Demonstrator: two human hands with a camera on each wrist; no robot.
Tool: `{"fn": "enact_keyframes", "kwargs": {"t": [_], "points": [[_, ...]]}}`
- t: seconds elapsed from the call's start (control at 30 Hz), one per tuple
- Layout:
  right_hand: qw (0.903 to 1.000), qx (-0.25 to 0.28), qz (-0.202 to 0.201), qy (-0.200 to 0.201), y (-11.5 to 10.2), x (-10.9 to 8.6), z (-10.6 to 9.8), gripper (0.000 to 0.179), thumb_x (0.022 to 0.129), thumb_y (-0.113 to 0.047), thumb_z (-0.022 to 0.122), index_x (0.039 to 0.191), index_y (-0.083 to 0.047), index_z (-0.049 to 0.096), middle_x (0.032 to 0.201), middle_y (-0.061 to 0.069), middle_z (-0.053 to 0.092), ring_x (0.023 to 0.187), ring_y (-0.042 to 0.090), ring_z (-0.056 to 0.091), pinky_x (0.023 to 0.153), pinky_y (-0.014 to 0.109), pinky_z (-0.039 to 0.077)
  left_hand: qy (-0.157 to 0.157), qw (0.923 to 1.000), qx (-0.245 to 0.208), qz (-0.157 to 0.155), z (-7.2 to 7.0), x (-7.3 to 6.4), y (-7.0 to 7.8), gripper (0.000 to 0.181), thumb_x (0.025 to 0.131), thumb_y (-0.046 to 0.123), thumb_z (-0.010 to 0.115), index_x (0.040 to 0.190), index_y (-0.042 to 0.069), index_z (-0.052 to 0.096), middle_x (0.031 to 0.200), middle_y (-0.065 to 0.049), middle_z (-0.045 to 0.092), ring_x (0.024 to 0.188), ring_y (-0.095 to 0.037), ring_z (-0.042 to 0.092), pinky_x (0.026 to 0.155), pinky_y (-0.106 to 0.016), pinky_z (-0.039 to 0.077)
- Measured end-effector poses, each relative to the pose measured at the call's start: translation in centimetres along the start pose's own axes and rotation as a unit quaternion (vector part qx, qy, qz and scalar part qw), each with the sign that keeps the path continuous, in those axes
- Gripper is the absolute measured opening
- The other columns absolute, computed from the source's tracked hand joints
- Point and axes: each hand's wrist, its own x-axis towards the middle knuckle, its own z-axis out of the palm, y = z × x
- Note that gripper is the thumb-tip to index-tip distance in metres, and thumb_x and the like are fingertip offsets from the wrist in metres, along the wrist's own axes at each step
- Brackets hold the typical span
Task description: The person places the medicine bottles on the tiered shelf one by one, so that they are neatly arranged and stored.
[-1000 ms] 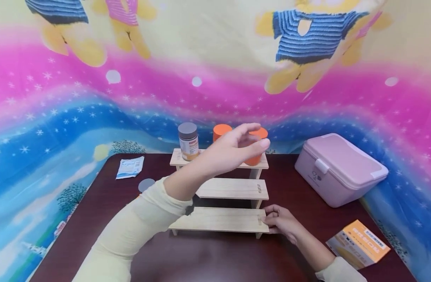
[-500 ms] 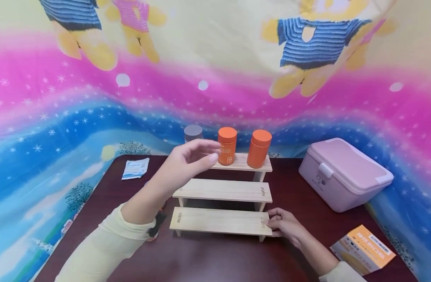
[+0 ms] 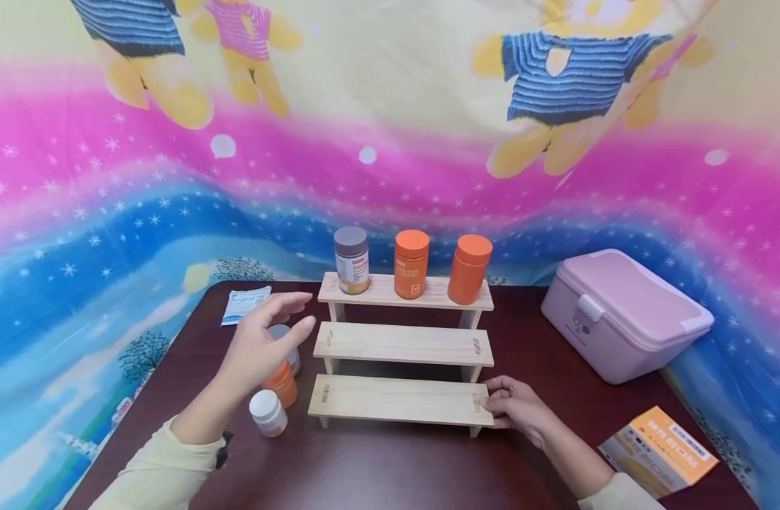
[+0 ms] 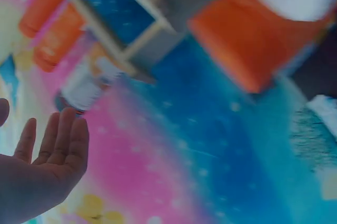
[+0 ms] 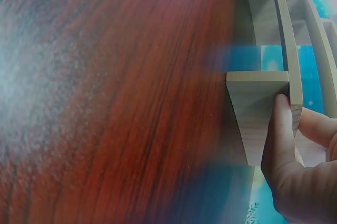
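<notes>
A three-step wooden display rack [image 3: 390, 401] stands mid-table. My right hand [image 3: 518, 409] grips the right end of its lowest step, thumb and fingers on either side of the board in the right wrist view. On the top step stand a grey-lidded bottle [image 3: 352, 268] and two orange bottles, one in the middle [image 3: 411, 266] and one at the right [image 3: 470, 269]. My left hand [image 3: 252, 348] is in the air left of the rack, fingers apart and holding nothing. It overlaps a second grey-lidded bottle [image 3: 292, 360] and another orange bottle [image 3: 281, 386]; a small white bottle [image 3: 268, 414] stands in front of them.
A pink lidded box [image 3: 613, 312] sits at the table's back right, with an orange-and-white carton [image 3: 660, 453] nearer the front. At the back left lies a white-and-blue packet [image 3: 239, 304]. A printed cloth [image 3: 390, 170] hangs behind the table.
My left hand has swung left and down from before the top step to the bottles at the left, uncovering the top-step bottles. My right hand keeps its grip on the rack.
</notes>
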Motion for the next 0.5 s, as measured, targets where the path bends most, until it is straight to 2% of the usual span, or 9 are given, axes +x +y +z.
{"fn": "enact_keyframes", "kwargs": {"t": [0.07,0.17,0.33,0.4,0.5], "points": [[1.0,-0.001,0.0,0.002,0.0,0.1,-0.1,0.042,0.081,0.002,0.06,0.118,0.011,0.042,0.077,0.001,0.054,0.069,0.012,0.059,0.059,0.027,0.054,0.012,0.9991,0.04,0.01,-0.3,-0.5,-1.6,0.038,0.088,0.026,0.068,0.123,0.015,0.06,0.117,-0.003,0.061,0.108,-0.02,0.058,0.088,-0.044,0.049],[1.0,-0.006,0.0,0.004,0.1,0.1,-0.2,0.042,0.081,0.002,0.06,0.117,0.011,0.043,0.078,0.002,0.054,0.069,0.012,0.059,0.06,0.027,0.054,0.015,0.9979,0.06,0.018,-0.6,-1.5,-3.8,0.036,0.087,0.021,0.069,0.121,0.014,0.061,0.117,-0.004,0.062,0.106,-0.021,0.06,0.084,-0.045,0.052],[0.9999,-0.012,0.0,0.003,0.1,0.2,-0.2,0.041,0.081,0.001,0.061,0.118,0.011,0.044,0.078,0.001,0.054,0.069,0.012,0.058,0.06,0.027,0.054,0.019,0.998,0.059,0.009,-0.7,-3.5,-6.5,0.036,0.085,0.014,0.07,0.12,0.008,0.062,0.116,-0.006,0.062,0.103,-0.023,0.061,0.08,-0.044,0.054],[1.0,-0.009,0.001,0.003,0.1,0.2,-0.1,0.041,0.082,0.001,0.061,0.118,0.011,0.043,0.078,0.002,0.054,0.069,0.012,0.059,0.061,0.028,0.054,0.027,0.998,0.058,0.003,-0.6,-4.1,-7.4,0.037,0.084,0.013,0.071,0.119,0.006,0.062,0.114,-0.006,0.062,0.099,-0.025,0.063,0.079,-0.039,0.054],[1.0,-0.005,0.001,0.0,0.2,0.3,0.0,0.041,0.082,0.001,0.061,0.118,0.011,0.043,0.078,0.002,0.055,0.07,0.013,0.059,0.062,0.028,0.055,0.038,0.9974,0.062,-0.004,-0.4,-5.0,-8.9,0.037,0.082,0.012,0.074,0.117,0.006,0.063,0.113,-0.005,0.062,0.096,-0.023,0.063,0.08,-0.025,0.053]]}}
